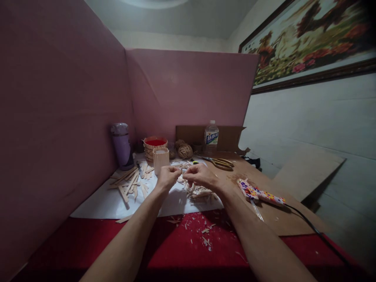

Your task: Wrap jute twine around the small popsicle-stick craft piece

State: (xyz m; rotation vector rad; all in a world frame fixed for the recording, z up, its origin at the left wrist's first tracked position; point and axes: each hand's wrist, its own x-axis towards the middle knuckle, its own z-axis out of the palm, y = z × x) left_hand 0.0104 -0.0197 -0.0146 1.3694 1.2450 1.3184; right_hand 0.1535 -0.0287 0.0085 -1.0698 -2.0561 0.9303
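My left hand (169, 177) is closed in a pinch above the white sheet (114, 206). Facing it, almost touching, my right hand (200, 175) also pinches with thumb and forefinger. Whatever lies between the fingertips is too small to make out. Just behind my left hand stands a cup-shaped piece covered in upright wooden sticks (161, 159). Below my right hand is a heap of pale shavings and split wood bits (202, 194). Loose flat craft sticks (127, 184) are scattered to the left of my left hand.
A purple bottle (122, 149), a stick-sided basket with red inside (149, 152), a twine ball (185, 150) and a clear bottle (211, 137) stand behind. Scissors (222, 163) and a patterned glue gun (258, 192) with a cord lie right, on brown board (282, 221). Pink panels enclose the left and back.
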